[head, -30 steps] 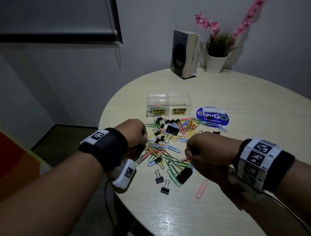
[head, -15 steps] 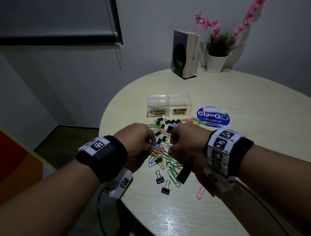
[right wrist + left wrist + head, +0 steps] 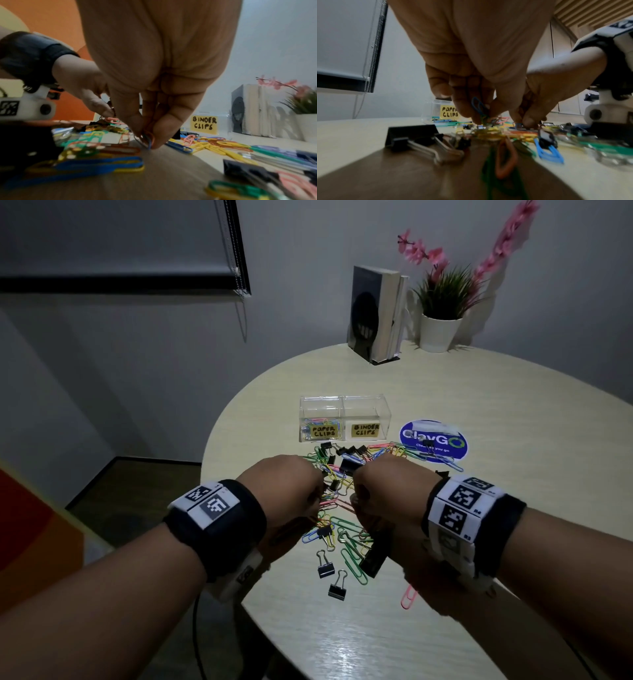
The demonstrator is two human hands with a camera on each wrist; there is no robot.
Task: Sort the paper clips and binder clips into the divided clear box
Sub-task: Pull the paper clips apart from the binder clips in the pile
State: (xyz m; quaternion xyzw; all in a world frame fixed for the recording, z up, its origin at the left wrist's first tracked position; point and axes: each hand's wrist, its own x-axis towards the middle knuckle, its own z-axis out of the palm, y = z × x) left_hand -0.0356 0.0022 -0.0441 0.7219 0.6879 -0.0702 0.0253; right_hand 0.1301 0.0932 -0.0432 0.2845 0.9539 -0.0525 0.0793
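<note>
Mixed heap of coloured paper clips (image 3: 346,537) and black binder clips (image 3: 325,568) at frame centre on the round table (image 3: 513,419), just below the divided clear box (image 3: 344,419). Labelled "PAPER CLIPS" on the left half, a few clips inside; "BINDER CLIPS" on the right half, contents impossible to tell. Over the heap's middle, left hand (image 3: 286,489) curled, pinching a small bunch of paper clips, one blue (image 3: 476,106). Right hand (image 3: 387,491) just beside, fingertips (image 3: 159,140) pinching orange and blue paper clips. Upper right: blue round sticker (image 3: 433,440), upright books (image 3: 376,314), potted plant (image 3: 442,313).
</note>
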